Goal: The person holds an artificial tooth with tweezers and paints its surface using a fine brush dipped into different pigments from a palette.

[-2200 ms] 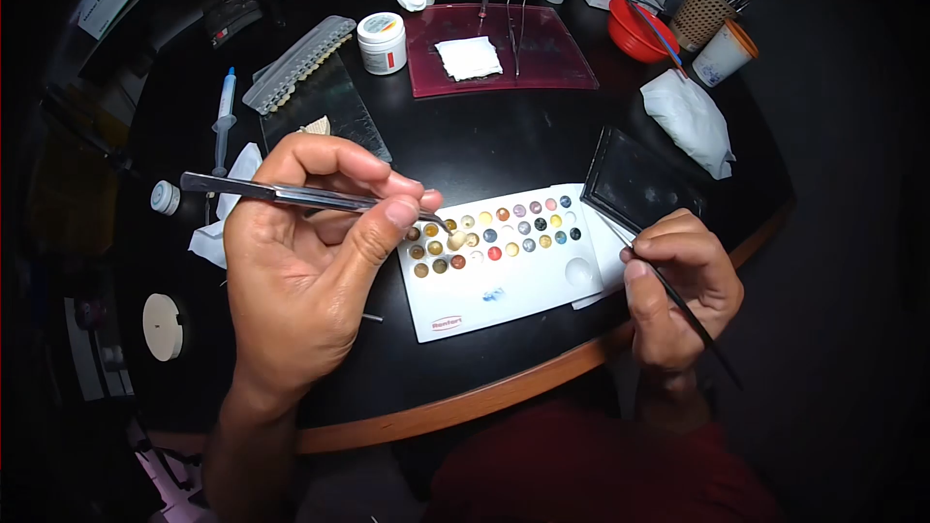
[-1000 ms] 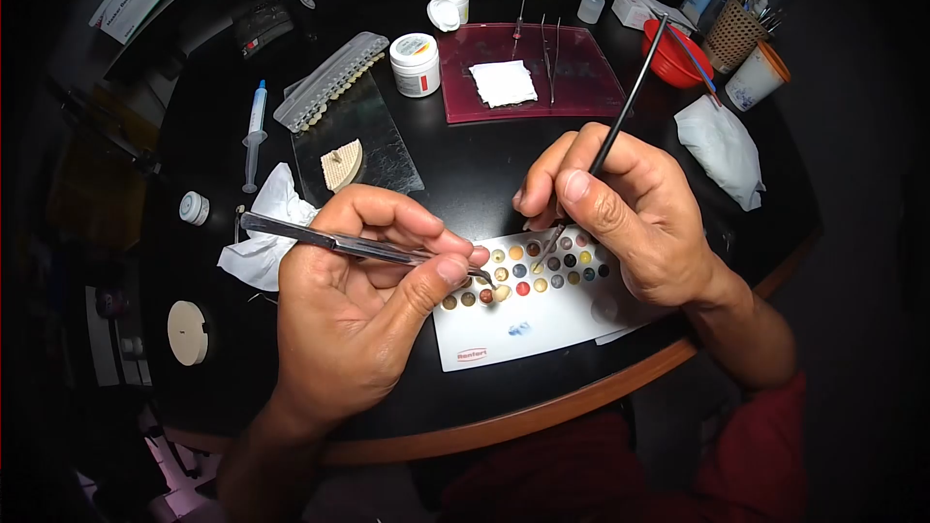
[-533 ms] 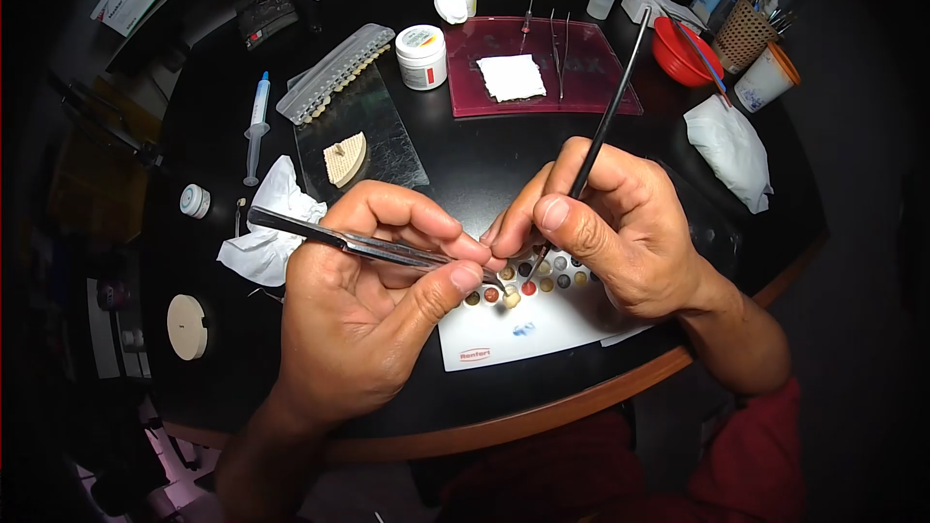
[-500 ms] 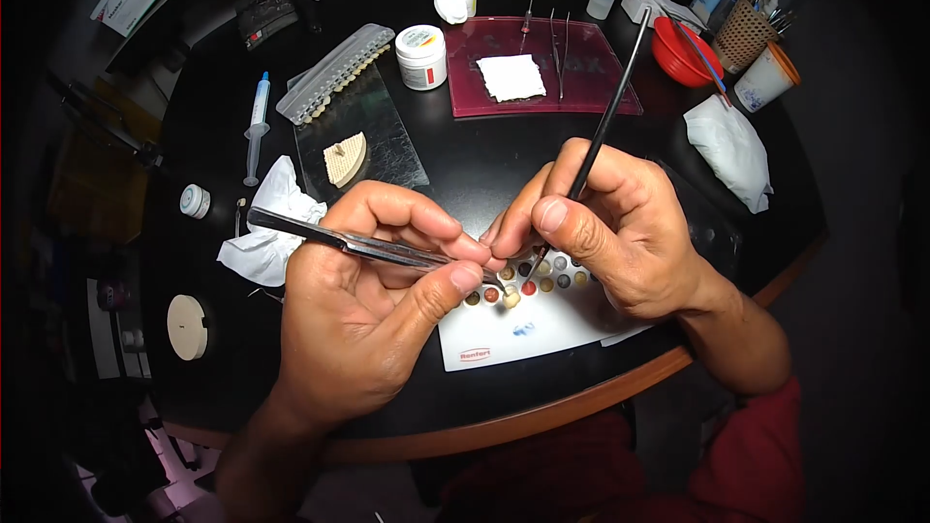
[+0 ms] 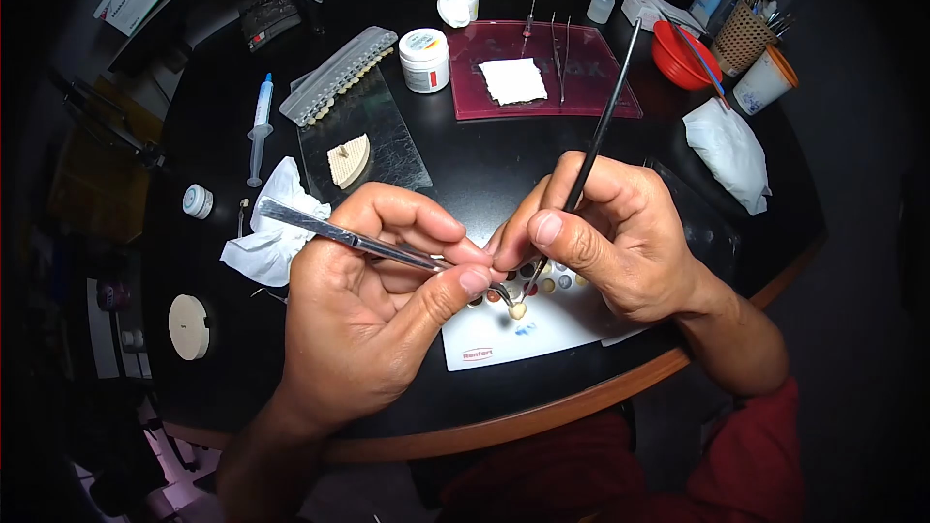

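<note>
From my remote seat I see the left hand (image 5: 373,305) with thumb and fingers pinched around steel tweezers (image 5: 358,240), whose handle points to ten o'clock. At their bent tips sits a small cream tooth-like piece (image 5: 517,311), over the white palette (image 5: 504,344). The right hand (image 5: 620,242) grips a slim black brush (image 5: 603,131) like a pen, its handle running up toward one o'clock and its tip right by the piece; I can't tell whether they touch. The two hands' fingertips meet in my view, partly hiding the palette's coloured wells. Taking the piece as my dial centre, I have a maroon plate (image 5: 601,87) at twelve, a red bowl (image 5: 683,58) at one, and a round cream disc (image 5: 188,327) at nine.
</note>
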Motion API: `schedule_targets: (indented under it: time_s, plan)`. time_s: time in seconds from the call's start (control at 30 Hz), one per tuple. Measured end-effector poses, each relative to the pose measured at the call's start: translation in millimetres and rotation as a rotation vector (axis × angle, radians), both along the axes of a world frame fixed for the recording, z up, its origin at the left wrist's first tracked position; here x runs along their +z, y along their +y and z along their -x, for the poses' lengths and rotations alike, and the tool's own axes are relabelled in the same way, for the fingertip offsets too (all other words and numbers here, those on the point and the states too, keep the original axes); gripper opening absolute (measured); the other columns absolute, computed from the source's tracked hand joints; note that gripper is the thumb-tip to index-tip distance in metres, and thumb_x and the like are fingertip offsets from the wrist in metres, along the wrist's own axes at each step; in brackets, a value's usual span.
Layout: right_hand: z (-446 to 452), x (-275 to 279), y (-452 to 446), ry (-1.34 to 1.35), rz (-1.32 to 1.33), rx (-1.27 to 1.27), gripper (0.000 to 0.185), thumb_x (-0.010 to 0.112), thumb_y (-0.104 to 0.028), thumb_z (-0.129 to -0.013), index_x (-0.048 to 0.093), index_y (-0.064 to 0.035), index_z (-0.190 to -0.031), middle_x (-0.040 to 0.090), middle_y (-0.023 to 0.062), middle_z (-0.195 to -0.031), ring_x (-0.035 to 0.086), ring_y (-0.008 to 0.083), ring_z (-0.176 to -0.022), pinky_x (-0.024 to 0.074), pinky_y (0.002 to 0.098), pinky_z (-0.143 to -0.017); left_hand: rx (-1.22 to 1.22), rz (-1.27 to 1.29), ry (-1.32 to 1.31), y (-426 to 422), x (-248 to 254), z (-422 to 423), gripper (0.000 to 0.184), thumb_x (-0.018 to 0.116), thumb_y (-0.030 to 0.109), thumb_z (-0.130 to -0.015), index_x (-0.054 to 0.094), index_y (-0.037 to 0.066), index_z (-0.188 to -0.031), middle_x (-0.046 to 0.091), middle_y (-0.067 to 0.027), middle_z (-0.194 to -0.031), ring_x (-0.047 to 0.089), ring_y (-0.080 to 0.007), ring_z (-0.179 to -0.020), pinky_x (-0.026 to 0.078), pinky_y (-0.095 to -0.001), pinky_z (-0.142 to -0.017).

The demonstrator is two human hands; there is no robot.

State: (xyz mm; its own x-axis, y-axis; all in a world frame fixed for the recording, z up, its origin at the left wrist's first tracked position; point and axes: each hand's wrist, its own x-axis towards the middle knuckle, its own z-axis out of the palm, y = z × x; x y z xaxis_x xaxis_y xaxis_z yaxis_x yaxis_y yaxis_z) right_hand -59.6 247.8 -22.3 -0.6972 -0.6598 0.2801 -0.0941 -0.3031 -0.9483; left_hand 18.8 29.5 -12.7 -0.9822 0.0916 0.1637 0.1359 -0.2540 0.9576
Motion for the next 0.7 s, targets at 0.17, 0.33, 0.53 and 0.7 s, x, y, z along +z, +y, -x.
schedule_targets:
  time_s: [0.17, 0.33, 0.53, 0.7]
  plan:
    - [2.0, 3.9, 2.8, 0.048, -0.087, 0.045, 0.018, 0.06, -0.013, -0.109, 0.058, -0.0004, -0.097, 0.076, 0.0213, -0.096, 0.076, 0.0239, -0.094, 0.0615, 0.0369, -0.084, 0.002, -0.013, -0.013, 0.1, -0.7, -0.5, 0.029, 0.071, -0.011, -0.095, 0.054, -0.006, -0.117, 0.073, -0.0174, -0.102, 0.077, -0.0223, -0.101, 0.064, -0.0318, -0.092]
    - [0.3, -1.0, 0.9, 0.035, -0.052, 0.014, 0.016, 0.065, -0.011, -0.107, 0.063, 0.0019, -0.099, 0.077, 0.016, -0.095, 0.074, 0.0151, -0.088, 0.0594, 0.0281, -0.075, 0.0, 0.006, -0.046, -0.7, 1.0, -0.9, 0.028, 0.072, -0.011, -0.095, 0.054, -0.005, -0.116, 0.072, -0.0157, -0.102, 0.077, -0.0215, -0.101, 0.064, -0.0308, -0.091]
    - [-2.1, -2.4, -0.5, 0.016, -0.036, -0.012, 0.015, 0.068, -0.01, -0.106, 0.066, 0.0028, -0.1, 0.077, 0.0128, -0.094, 0.072, 0.0092, -0.084, 0.0573, 0.0227, -0.069, 0.006, -0.003, -0.033, -0.3, -0.8, -1.0, 0.028, 0.072, -0.01, -0.095, 0.054, -0.004, -0.116, 0.072, -0.0146, -0.102, 0.077, -0.0193, -0.099, 0.064, -0.029, -0.089]
    - [-1.6, -1.9, 0.5, 0.02, -0.058, -0.006, 0.015, 0.068, -0.01, -0.106, 0.066, 0.0033, -0.1, 0.077, 0.0124, -0.094, 0.071, 0.0091, -0.084, 0.0569, 0.0225, -0.069, 0.008, 0.028, -0.037, -0.9, -0.3, -0.8, 0.028, 0.073, -0.008, -0.096, 0.055, -0.003, -0.116, 0.072, -0.0133, -0.102, 0.077, -0.0179, -0.097, 0.063, -0.0279, -0.088]
